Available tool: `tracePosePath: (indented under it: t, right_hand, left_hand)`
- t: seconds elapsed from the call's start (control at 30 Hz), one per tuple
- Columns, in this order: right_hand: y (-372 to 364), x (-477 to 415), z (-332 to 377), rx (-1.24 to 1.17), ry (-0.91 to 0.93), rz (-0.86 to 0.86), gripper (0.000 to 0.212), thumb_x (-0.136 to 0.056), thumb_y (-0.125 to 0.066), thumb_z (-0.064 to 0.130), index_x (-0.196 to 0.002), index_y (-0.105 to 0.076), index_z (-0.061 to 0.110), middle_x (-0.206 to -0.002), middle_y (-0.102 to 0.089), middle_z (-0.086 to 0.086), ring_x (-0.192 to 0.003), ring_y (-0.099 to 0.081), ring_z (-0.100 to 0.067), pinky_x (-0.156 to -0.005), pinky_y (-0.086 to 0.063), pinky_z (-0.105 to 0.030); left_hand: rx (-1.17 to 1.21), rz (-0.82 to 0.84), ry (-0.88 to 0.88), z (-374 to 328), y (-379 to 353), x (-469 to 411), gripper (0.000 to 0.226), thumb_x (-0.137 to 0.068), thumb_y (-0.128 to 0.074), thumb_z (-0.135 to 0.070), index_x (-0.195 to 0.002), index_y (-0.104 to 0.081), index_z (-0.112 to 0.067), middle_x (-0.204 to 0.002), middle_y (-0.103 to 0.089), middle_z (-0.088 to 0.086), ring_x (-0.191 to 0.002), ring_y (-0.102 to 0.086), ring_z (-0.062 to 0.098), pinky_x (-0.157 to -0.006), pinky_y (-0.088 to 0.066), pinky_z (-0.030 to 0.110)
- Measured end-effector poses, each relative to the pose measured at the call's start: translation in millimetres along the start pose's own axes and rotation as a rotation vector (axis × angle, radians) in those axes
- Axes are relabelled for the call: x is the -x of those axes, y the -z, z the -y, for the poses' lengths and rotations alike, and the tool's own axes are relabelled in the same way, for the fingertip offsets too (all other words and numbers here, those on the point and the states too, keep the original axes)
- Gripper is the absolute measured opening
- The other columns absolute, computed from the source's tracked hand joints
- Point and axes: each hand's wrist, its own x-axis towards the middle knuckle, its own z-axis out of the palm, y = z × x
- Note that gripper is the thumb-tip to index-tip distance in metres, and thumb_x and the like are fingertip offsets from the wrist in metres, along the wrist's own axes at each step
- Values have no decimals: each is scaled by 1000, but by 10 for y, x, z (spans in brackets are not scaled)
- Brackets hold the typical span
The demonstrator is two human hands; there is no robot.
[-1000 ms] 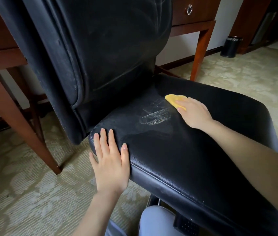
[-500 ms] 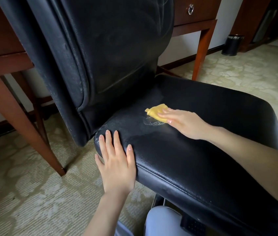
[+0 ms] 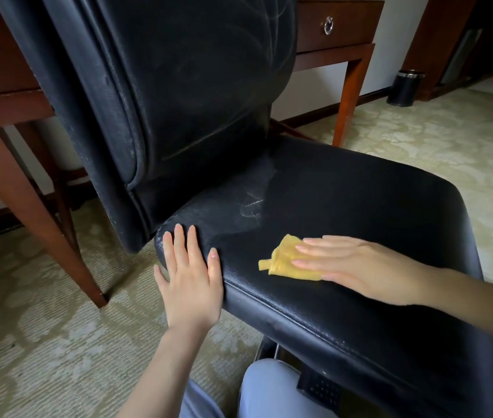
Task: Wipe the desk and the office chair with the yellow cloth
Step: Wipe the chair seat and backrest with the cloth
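Desk point(image 3: 13, 107): upper left of frame, dark red-brown wood, tapered leg reaching down to the carpet; drawer section with ring pull upper centre-right. Rigid, fixed; no holding needed.
Office chair point(image 3: 344, 206): centre of frame, black leather-like seat and tall backrest. Cushioned, likely yielding a little under pressure; probably free to roll or swivel, so worth bracing.
Left hand point(image 3: 189, 276): lower centre-left, flat on the seat's near-left corner, fingers spread, palm down. Gripping nothing; judged a steadying hold on the chair.
Wipe mark point(image 3: 252, 208): mid-frame on the seat, pale streaks near the backrest joint. Probably damp residue; faint swirl traces also on the backrest.
Yellow cloth point(image 3: 284, 262): centre, lying on the seat just in from its front edge, bunched, one corner poking left. Thin, soft, light, limp; bunches under sliding. Best held flat under palm and fingers, not pinched.
Right hand point(image 3: 359, 267): centre-right, palm down, fingers extended and close together, pressing the cloth's right part onto the seat.
Waste bin point(image 3: 405, 87): upper right, small dark cylinder on the carpet, well apart from the chair.
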Motion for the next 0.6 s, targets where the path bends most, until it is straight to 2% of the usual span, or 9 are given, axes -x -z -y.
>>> tracePosePath:
  t: [0.03,0.07,0.13,0.2,0.3,0.43,0.5,0.6]
  right_hand:
    - [5,-22,-90,86,-6,-11,49,-90,-61,6,-136,-48,16,-143,-44,1,-135,-37,-18,-114,-26,-34]
    - [11,-55,-188,143,-48,2,51,-91,-59,5,-138,-43,16,-145,-40,-1,-136,-35,-20,-115,-23,-32]
    - [17,-133,-397,107,-226,23,49,-100,-44,10,-143,-27,24,-152,-25,4,-143,-20,-11,-116,-5,-18]
    - [25,-269,-620,-10,-377,-8,45,-102,-37,13,-144,-29,27,-153,-25,6,-142,-16,-6,-114,-4,-14]
    - [-7,-588,-882,1,-513,-27,44,-103,-32,16,-145,-32,30,-154,-27,3,-143,-19,-15,-114,-12,-27]
    - [-83,-1095,-1121,32,-652,0,44,-103,-29,19,-146,-31,30,-152,-32,-11,-140,-27,-34,-111,-26,-45]
    - [-116,-1348,-1157,33,-707,-8,44,-103,-28,22,-147,-30,30,-149,-35,-13,-136,-31,-37,-108,-31,-48]
    - [-184,-1694,-1117,59,-790,-54,44,-103,-27,24,-147,-30,28,-150,-32,-10,-134,-32,-36,-110,-28,-48]
  left_hand:
    - [-2,-7,-5,2,-4,3,67,-92,-6,-50,-153,-10,-23,-161,2,-5,-146,12,11,-116,-7,51]
    - [-2,-15,-7,4,-10,7,68,-91,-4,-50,-152,-10,-23,-161,1,-5,-146,12,11,-116,-7,51]
    - [3,-36,-7,11,-28,8,69,-91,-2,-51,-152,-11,-23,-161,0,-4,-146,12,11,-116,-8,51]
    - [5,-58,-12,15,-50,2,69,-93,0,-54,-152,-12,-22,-161,-2,-4,-147,11,12,-117,-9,50]
    - [11,-75,-25,23,-78,-9,74,-88,3,-54,-152,-13,-22,-161,-4,-3,-147,10,13,-117,-10,49]
    - [16,-93,-43,47,-103,-12,71,-90,0,-51,-152,-16,-20,-161,-7,-1,-147,7,15,-116,-12,48]
    - [15,-102,-51,52,-111,-9,70,-91,-3,-50,-151,-20,-18,-160,-10,1,-148,4,17,-116,-15,49]
    - [12,-106,-55,61,-121,-19,68,-93,-6,-47,-150,-23,-16,-160,-14,3,-148,1,20,-116,-18,49]
